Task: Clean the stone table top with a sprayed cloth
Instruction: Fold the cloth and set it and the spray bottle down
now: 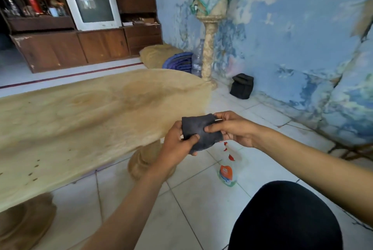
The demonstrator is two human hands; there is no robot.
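Note:
A dark grey folded cloth (198,130) is held in the air just past the near right corner of the tan stone table top (80,116). My left hand (177,144) grips its lower left edge, thumb on top. My right hand (232,128) pinches its right side between thumb and fingers. A clear spray bottle (227,171) with an orange label and red trigger stands on the tiled floor right below my hands, its top partly hidden by the cloth.
The table stands on round stone pedestals (141,161). A stone pillar (209,48), a plastic bottle (197,62), a black bag (242,86) and cushions line the blue wall. A wooden cabinet with a television (93,9) is at the back. My dark-clothed knee (286,219) is at lower right.

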